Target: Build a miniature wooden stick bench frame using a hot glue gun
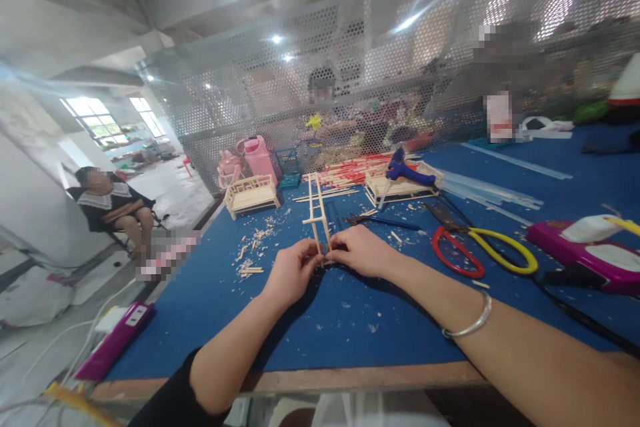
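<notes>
While the left grip (pixel 291 272) and right grip (pixel 364 251) are pinching a stick frame (pixel 314 219) reaching beyond them, fingertips (pixel 315 259) are obscuring its near end.

- Cannot fully see the near end of the stick frame (pixel 314 203), partly covered by both hands (pixel 293 273).
- Cannot follow the left sleeve (pixel 173 393) or right forearm (pixel 525 347) past the picture's edges.
- Cannot see all of the wooden bed (pixel 376 187) behind the glue gun (pixel 413 174).
- Cannot see the far end of the purple strip (pixel 587 250), cut off at right.
- Cannot make out people (pixel 347 137) behind the mesh (pixel 280 47).
- Cannot count the scraps (pixel 260 237), too small.
</notes>
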{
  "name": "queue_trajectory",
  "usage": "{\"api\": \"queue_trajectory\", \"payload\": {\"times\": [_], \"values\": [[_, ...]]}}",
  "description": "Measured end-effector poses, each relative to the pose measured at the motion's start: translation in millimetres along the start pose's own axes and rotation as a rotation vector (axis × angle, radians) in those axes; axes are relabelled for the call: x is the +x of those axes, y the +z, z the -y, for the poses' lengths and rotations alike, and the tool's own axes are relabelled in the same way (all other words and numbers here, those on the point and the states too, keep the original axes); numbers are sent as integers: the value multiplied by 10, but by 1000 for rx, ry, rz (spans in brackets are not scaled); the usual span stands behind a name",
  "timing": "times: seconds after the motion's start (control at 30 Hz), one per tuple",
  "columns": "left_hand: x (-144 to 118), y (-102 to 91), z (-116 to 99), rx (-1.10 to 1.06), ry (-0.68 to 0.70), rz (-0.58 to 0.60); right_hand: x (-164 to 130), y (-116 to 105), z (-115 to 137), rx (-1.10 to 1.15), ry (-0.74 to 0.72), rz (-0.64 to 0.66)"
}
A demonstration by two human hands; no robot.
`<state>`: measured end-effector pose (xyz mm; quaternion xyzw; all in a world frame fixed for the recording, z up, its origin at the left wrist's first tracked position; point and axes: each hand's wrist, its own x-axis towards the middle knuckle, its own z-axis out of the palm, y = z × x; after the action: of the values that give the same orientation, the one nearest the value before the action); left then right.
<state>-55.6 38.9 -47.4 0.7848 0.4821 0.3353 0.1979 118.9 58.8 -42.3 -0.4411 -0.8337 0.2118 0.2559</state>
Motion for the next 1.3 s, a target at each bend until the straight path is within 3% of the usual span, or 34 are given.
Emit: {"api": "queue_trajectory", "payload": {"times": [0.5, 1.3], "values": [[17, 28, -5, -115, -47, -45, 13, 2, -15, -9, -19, 0], [34, 69, 6, -52, -20, -55, -5, -14, 0, -2, 4, 8]]}}
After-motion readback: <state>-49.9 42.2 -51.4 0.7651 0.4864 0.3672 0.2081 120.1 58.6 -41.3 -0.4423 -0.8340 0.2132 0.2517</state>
